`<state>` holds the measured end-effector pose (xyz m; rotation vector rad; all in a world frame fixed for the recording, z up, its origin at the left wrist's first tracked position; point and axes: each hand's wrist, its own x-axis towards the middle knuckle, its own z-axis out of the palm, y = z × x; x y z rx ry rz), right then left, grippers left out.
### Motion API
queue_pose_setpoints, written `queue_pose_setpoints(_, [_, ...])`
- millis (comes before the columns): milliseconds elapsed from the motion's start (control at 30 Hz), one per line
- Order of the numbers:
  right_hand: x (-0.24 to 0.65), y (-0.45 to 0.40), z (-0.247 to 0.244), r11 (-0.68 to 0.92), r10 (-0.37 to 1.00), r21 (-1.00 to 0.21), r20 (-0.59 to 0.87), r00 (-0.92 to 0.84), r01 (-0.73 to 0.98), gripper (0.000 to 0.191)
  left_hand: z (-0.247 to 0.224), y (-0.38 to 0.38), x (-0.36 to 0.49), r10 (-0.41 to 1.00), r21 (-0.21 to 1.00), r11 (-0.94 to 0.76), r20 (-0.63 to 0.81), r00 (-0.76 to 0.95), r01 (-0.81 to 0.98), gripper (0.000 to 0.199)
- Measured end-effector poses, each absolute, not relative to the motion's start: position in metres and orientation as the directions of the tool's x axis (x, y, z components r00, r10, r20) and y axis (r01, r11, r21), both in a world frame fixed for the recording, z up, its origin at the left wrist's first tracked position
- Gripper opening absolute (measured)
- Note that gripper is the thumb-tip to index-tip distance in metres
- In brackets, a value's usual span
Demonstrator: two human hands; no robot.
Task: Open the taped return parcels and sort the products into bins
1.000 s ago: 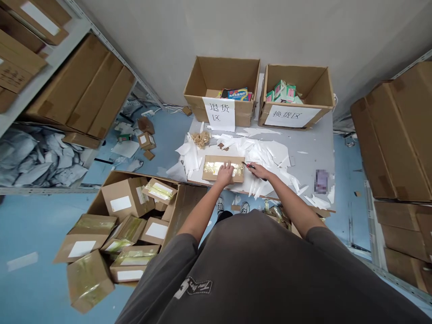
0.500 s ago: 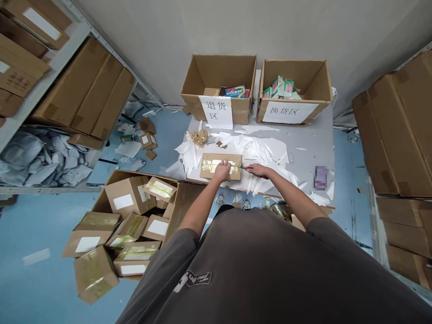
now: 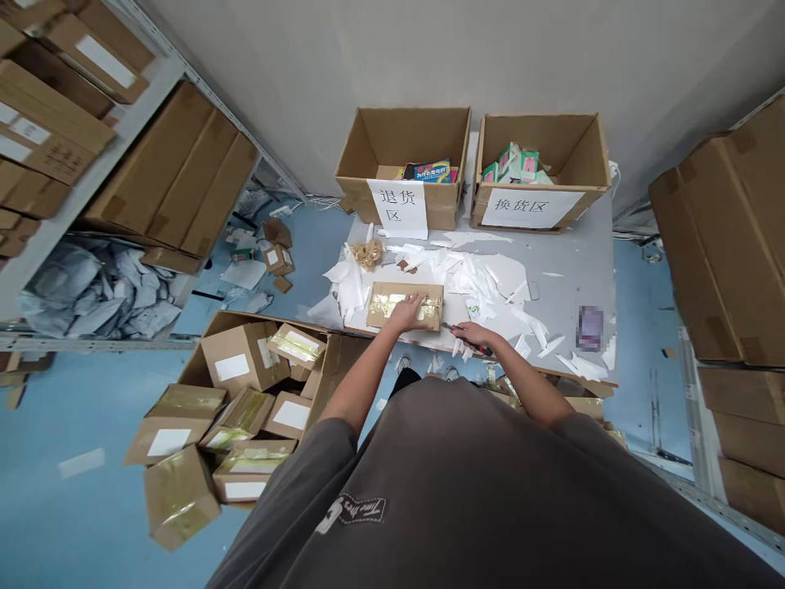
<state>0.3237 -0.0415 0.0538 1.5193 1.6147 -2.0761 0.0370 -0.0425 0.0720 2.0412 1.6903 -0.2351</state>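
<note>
A small cardboard box [image 3: 380, 317] with shiny yellowish tape across its top lies near the front edge of the table. My left hand [image 3: 405, 312] grips it from above, its fingers over the taped top. Just off the box's right end, my right hand [image 3: 475, 332] is closed around a slim red-and-black box cutter [image 3: 456, 329]. The cutter's thin tip points left at the box's lower right corner; whether it touches is too small to tell. Torn white paper [image 3: 478, 282] is strewn behind and beside the box.
Two open cartons with paper signs, the left carton [image 3: 445, 214] and the right carton [image 3: 585, 204], stand at the table's back. Crumpled brown tape [image 3: 368, 254] lies left. A large carton [image 3: 334, 360] of taped parcels is on the floor. Shelves with boxes flank both sides.
My right hand has drawn the cutter slightly back and down from the box's right end. My left hand stays on the box. The whole view has shifted a little.
</note>
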Motion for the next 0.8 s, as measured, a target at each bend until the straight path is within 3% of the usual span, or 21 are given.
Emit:
queue_pose_setpoints(100, [0.338, -0.047, 0.059, -0.434, 0.544, -0.729, -0.68, -0.492, 0.529, 0.044, 0.073, -0.029, 0.033, 0.92, 0.208, -0.027, -0.377, 0.106, 0.978, 0.098])
queue_pose_setpoints(200, [0.337, -0.052, 0.065, -0.433, 0.619, -0.756, -0.645, -0.448, 0.49, 0.041, 0.066, -0.017, 0.035, 0.934, 0.156, -0.036, -0.347, 0.089, 0.987, 0.104])
queue_pose_setpoints(267, [0.331, -0.053, 0.069, -0.41, 0.652, -0.743, -0.644, -0.4, 0.529, 0.04, 0.059, -0.014, 0.037, 0.925, 0.156, -0.046, -0.367, 0.101, 0.987, 0.112])
queue_pose_setpoints(367, [0.322, -0.051, 0.073, -0.282, 0.729, -0.711, -0.596, -0.338, 0.644, 0.041, 0.051, -0.017, 0.037, 0.932, 0.16, -0.055, -0.347, 0.109, 0.986, 0.101])
queue_pose_setpoints(567, [0.304, -0.037, 0.076, 0.156, 0.768, -0.536, -0.462, -0.443, 0.83, 0.039, 0.05, -0.026, 0.031, 0.939, 0.178, -0.097, -0.309, 0.15, 0.979, 0.078])
queue_pose_setpoints(800, [0.283, -0.019, 0.081, 0.323, 0.795, -0.313, -0.422, -0.436, 0.893, 0.042, 0.048, -0.024, 0.034, 0.941, 0.217, -0.071, -0.308, 0.137, 0.974, 0.076])
